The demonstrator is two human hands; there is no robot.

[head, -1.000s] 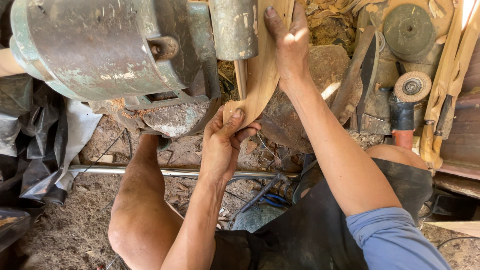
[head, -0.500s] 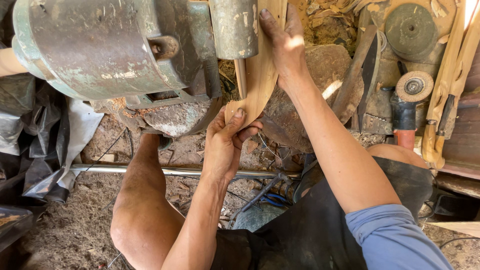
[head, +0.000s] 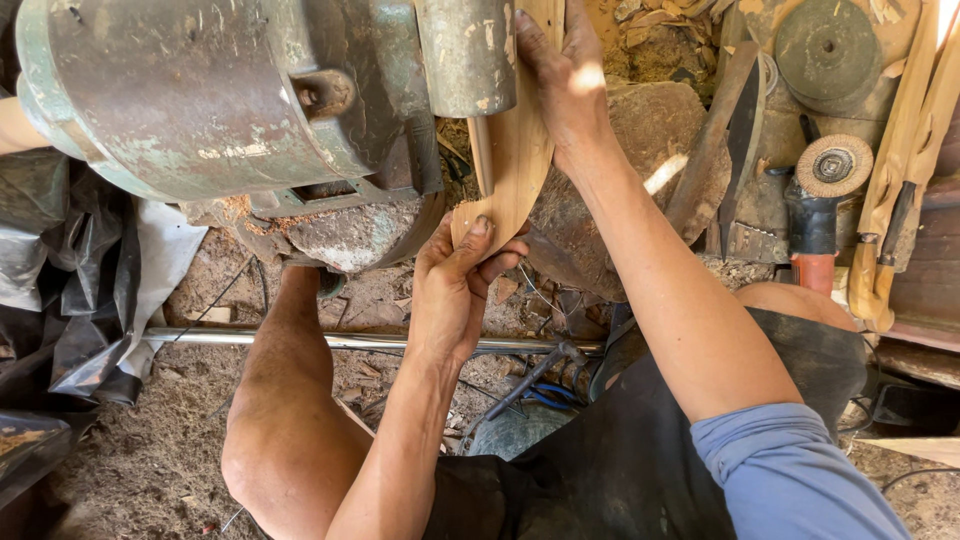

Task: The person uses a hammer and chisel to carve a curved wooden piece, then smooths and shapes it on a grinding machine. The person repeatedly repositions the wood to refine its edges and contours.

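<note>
A curved pale wooden piece (head: 518, 150) runs from the top of the view down to the middle. My left hand (head: 455, 290) pinches its lower end, thumb on top. My right hand (head: 565, 85) presses flat on its upper part, fingers spread along the wood. The piece lies against a worn grey-green cylinder (head: 465, 55) that belongs to a large rusty metal machine (head: 210, 100).
An angle grinder with a flap disc (head: 822, 190) lies at the right among wooden pieces (head: 905, 150) and a round disc (head: 828, 45). A metal rod (head: 330, 340) crosses the sawdust-covered ground. Black plastic sheeting (head: 70, 320) sits at the left. My bare knee (head: 285, 440) is below.
My hands and the wooden piece have shifted slightly upward in view; grip on the wood is unchanged.
</note>
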